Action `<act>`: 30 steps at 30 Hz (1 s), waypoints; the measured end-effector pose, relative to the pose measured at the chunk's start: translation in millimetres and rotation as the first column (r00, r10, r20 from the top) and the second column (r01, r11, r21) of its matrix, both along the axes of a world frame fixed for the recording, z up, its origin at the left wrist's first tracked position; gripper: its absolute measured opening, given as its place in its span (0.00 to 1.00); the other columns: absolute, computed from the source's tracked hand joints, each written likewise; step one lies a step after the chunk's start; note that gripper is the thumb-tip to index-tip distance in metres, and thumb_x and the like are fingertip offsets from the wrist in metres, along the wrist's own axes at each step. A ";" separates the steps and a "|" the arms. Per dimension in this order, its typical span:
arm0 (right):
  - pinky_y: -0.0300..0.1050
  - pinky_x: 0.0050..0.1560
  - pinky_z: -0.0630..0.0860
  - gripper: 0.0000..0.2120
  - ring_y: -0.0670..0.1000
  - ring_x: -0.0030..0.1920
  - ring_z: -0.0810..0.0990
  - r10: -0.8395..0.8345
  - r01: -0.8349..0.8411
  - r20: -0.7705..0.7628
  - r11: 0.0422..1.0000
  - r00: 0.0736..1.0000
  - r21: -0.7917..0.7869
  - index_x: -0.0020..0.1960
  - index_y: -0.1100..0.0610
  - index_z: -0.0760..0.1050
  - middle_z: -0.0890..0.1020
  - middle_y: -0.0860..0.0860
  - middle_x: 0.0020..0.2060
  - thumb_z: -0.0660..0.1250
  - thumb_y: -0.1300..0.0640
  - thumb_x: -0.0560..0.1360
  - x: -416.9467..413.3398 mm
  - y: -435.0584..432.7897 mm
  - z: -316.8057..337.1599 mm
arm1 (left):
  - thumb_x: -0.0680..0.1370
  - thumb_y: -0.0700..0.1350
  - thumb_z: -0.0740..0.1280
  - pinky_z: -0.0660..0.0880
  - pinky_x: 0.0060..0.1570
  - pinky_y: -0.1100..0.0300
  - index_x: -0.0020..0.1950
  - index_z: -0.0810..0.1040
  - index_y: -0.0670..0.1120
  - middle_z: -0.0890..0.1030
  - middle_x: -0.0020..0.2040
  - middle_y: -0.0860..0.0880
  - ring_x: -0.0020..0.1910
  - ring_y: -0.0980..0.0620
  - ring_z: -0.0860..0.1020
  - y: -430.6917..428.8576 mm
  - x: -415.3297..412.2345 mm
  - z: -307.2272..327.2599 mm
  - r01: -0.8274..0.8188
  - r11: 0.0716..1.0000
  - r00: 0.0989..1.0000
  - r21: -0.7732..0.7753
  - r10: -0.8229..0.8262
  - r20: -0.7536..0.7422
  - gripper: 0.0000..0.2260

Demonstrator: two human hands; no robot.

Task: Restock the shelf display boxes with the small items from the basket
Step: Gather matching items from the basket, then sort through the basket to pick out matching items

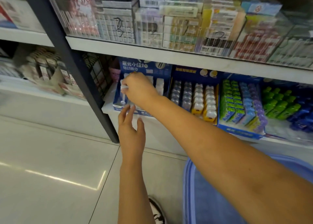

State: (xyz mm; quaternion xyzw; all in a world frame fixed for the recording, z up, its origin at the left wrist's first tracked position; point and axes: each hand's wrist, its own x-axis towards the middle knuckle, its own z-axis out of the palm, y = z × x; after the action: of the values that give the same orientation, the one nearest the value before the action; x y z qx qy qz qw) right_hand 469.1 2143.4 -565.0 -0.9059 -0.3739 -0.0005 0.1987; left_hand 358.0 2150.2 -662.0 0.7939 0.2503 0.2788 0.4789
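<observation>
Floor: pale glossy floor tiles (50, 156) with streaks of reflected light, open to the left of and below the blue cardboard display box with white lettering (135, 66); a black-and-white patterned shoe (158, 212) stands on them well below that box.

Shelving: the box sits at the left end of a white lower shelf ledge (108, 105), its front lip at the ledge edge; a dark metal upright post (67, 54) slants down just left of it; a black wire grid panel (98, 74) stands between post and box; a white upper shelf board (169, 54) runs just above it, carrying clear acrylic bins of packaged goods (152, 20).

Neighbours: just right of the box, a second blue box of white and yellow-based items (203, 98); further right, a box of green, blue and purple packs (240, 105).

Hands: right hand (138, 88) inside the box, fingers curled round a small white plastic item (123, 88); left hand (131, 127) just below the box front, fingers loosely spread and holding nothing, fingertips at the lip, contact not discernible.

Basket: light blue plastic basket (188, 181), well below and right of the box, under the right forearm; contents not visible.
</observation>
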 end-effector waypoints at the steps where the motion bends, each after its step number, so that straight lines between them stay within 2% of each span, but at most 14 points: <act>1: 0.43 0.48 0.73 0.11 0.55 0.52 0.79 0.002 -0.001 0.021 1.000 1.000 -0.012 0.56 0.61 0.78 0.80 0.57 0.52 0.64 0.61 0.76 -0.9 2.6 -1.2 | 0.79 0.40 0.62 0.60 0.59 0.78 0.70 0.71 0.48 0.66 0.70 0.55 0.63 0.68 0.64 0.9 -0.2 -1.2 -0.002 1.000 1.000 -0.004 0.002 -0.001 0.18; 3: 0.43 0.47 0.74 0.09 0.54 0.51 0.80 0.007 -0.004 0.063 0.999 0.998 -0.053 0.54 0.60 0.79 0.81 0.55 0.50 0.64 0.61 0.76 -2.2 8.3 -4.0 | 0.80 0.40 0.62 0.60 0.52 0.84 0.69 0.71 0.49 0.66 0.68 0.57 0.60 0.70 0.64 2.5 0.0 -2.4 -0.002 1.000 1.000 -0.005 0.002 -0.020 0.18; 5: 0.41 0.45 0.73 0.09 0.53 0.50 0.80 -0.010 0.014 0.059 0.997 0.998 -0.077 0.54 0.60 0.79 0.81 0.55 0.50 0.64 0.62 0.76 -0.5 14.2 -5.3 | 0.80 0.41 0.62 0.60 0.49 0.85 0.69 0.71 0.49 0.66 0.68 0.57 0.60 0.69 0.64 4.4 0.8 -1.6 0.010 1.000 0.999 -0.011 -0.011 -0.040 0.18; 8: 0.42 0.50 0.76 0.10 0.53 0.53 0.80 -0.016 0.015 -0.021 0.997 1.000 -0.079 0.56 0.60 0.78 0.81 0.55 0.52 0.64 0.61 0.76 -1.4 12.2 1.0 | 0.80 0.41 0.62 0.61 0.57 0.79 0.70 0.71 0.48 0.67 0.70 0.56 0.65 0.62 0.67 6.4 0.2 4.7 0.042 0.998 0.998 -0.036 -0.044 -0.047 0.18; 11: 0.41 0.52 0.73 0.12 0.52 0.54 0.78 -0.023 0.027 -0.062 0.997 0.998 0.074 0.57 0.61 0.76 0.80 0.55 0.54 0.65 0.55 0.77 -17.9 -26.4 14.7 | 0.80 0.43 0.62 0.66 0.66 0.64 0.69 0.72 0.45 0.69 0.69 0.52 0.67 0.56 0.69 -2.4 -5.3 15.8 0.028 0.999 0.999 -0.043 -0.029 -0.018 0.17; 14: 0.38 0.42 0.74 0.10 0.46 0.40 0.79 -0.027 0.072 -0.203 0.973 0.979 0.220 0.47 0.59 0.76 0.82 0.53 0.44 0.68 0.52 0.75 -50.1 -114.1 19.7 | 0.81 0.46 0.61 0.75 0.53 0.63 0.56 0.79 0.44 0.79 0.55 0.48 0.54 0.53 0.78 -35.4 -10.7 30.1 0.016 1.000 0.998 -0.020 -0.015 0.058 0.10; 16: 0.40 0.34 0.74 0.10 0.42 0.28 0.75 -0.064 0.100 -0.313 0.990 0.947 0.103 0.39 0.56 0.75 0.80 0.50 0.33 0.69 0.51 0.74 -66.6 -188.4 9.6 | 0.80 0.47 0.60 0.77 0.44 0.57 0.45 0.79 0.48 0.81 0.41 0.49 0.42 0.50 0.80 -70.9 -8.9 39.6 0.154 0.988 0.987 -0.003 -0.154 0.054 0.09; 18: 0.38 0.32 0.68 0.12 0.42 0.26 0.73 -0.198 0.151 -0.377 0.977 0.905 -0.151 0.34 0.50 0.71 0.75 0.45 0.28 0.70 0.51 0.73 -80.4 -260.7 -10.9 | 0.79 0.46 0.61 0.76 0.39 0.57 0.40 0.78 0.48 0.81 0.35 0.49 0.37 0.48 0.80 -111.6 -4.4 43.1 0.357 0.934 0.934 0.023 -0.356 -0.020 0.11; 21: 0.39 0.37 0.68 0.06 0.50 0.39 0.80 -0.399 0.122 -0.501 0.859 0.768 -0.496 0.38 0.51 0.76 0.80 0.49 0.33 0.70 0.53 0.73 -99.1 -347.4 -63.3 | 0.78 0.44 0.63 0.74 0.43 0.52 0.40 0.80 0.40 0.83 0.39 0.40 0.41 0.42 0.80 -179.3 1.7 26.4 0.644 0.763 0.739 0.060 -0.600 -0.306 0.11; 22: 0.40 0.41 0.71 0.03 0.53 0.44 0.82 -0.457 0.093 -0.537 0.816 0.709 -0.570 0.43 0.54 0.80 0.83 0.53 0.40 0.70 0.54 0.72 -106.4 -370.3 -84.4 | 0.78 0.43 0.64 0.74 0.45 0.51 0.41 0.81 0.38 0.83 0.41 0.38 0.43 0.41 0.80 -203.2 -0.1 16.3 0.728 0.686 0.632 -0.001 -0.671 -0.387 0.11; 24: 0.44 0.51 0.75 0.11 0.56 0.54 0.81 -0.531 0.023 -0.590 0.755 0.608 -0.655 0.53 0.60 0.80 0.83 0.58 0.52 0.70 0.56 0.72 -118.7 -405.6 -127.3 | 0.77 0.42 0.64 0.75 0.47 0.51 0.45 0.81 0.36 0.82 0.45 0.36 0.47 0.42 0.81 -247.2 -9.1 -13.6 0.839 0.527 0.385 -0.138 -0.753 -0.534 0.10; 26: 0.45 0.57 0.73 0.18 0.56 0.59 0.78 -0.537 -0.059 -0.632 0.735 0.559 -0.676 0.61 0.60 0.77 0.79 0.57 0.59 0.71 0.58 0.72 -133.1 -428.5 -161.6 | 0.77 0.41 0.64 0.74 0.44 0.56 0.50 0.82 0.37 0.83 0.48 0.37 0.50 0.42 0.81 -282.2 -25.3 -50.1 0.886 0.388 0.131 -0.255 -0.735 -0.665 0.10; 27: 0.44 0.57 0.73 0.19 0.54 0.59 0.77 -0.534 -0.079 -0.650 0.737 0.540 -0.671 0.62 0.59 0.76 0.79 0.56 0.60 0.71 0.60 0.72 -140.3 -436.6 -176.2 | 0.77 0.41 0.64 0.73 0.45 0.58 0.52 0.81 0.37 0.82 0.51 0.38 0.52 0.42 0.80 -294.8 -35.0 -69.2 0.881 0.346 0.015 -0.323 -0.702 -0.712 0.10; 30: 0.41 0.51 0.72 0.16 0.50 0.51 0.77 -0.542 -0.082 -0.680 0.749 0.494 -0.657 0.61 0.56 0.77 0.80 0.56 0.58 0.68 0.60 0.73 -160.8 -453.8 -212.6 | 0.77 0.44 0.66 0.74 0.55 0.55 0.59 0.79 0.39 0.80 0.58 0.41 0.57 0.44 0.79 -314.5 -63.7 -115.6 0.852 0.271 -0.242 -0.448 -0.554 -0.797 0.13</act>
State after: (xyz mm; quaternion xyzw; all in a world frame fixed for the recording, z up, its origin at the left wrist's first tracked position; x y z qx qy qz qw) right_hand 308.3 1689.5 -777.6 -0.8442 -0.0742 0.5289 0.0462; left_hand 294.3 1835.7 -777.6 0.8370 -0.1036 -0.4962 0.2061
